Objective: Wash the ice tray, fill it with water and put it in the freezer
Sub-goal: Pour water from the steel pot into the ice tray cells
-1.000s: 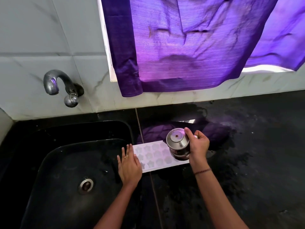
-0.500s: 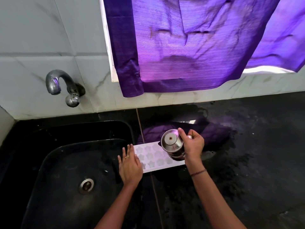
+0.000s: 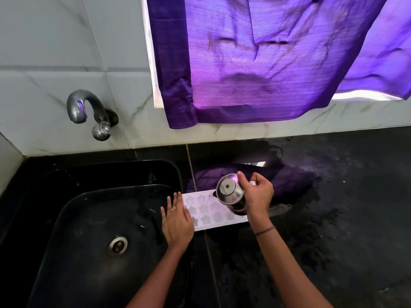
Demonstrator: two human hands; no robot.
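A white ice tray (image 3: 209, 210) with star-shaped cells lies on the black counter just right of the sink. My left hand (image 3: 176, 221) lies flat with straight fingers on the tray's left end. My right hand (image 3: 255, 194) grips a small steel cup (image 3: 230, 192), tipped over the tray's right part with its shiny base turned toward me. The cup and my right hand hide the tray's right end.
A black sink (image 3: 66, 218) with a metal drain (image 3: 117, 245) fills the lower left. A steel tap (image 3: 89, 112) juts from the tiled wall above it. A purple curtain (image 3: 255, 63) hangs over the window. The black counter (image 3: 333, 218) to the right is wet.
My right hand has carried the tipped steel cup leftward along the tray. My left hand has stayed flat on the tray's left end.
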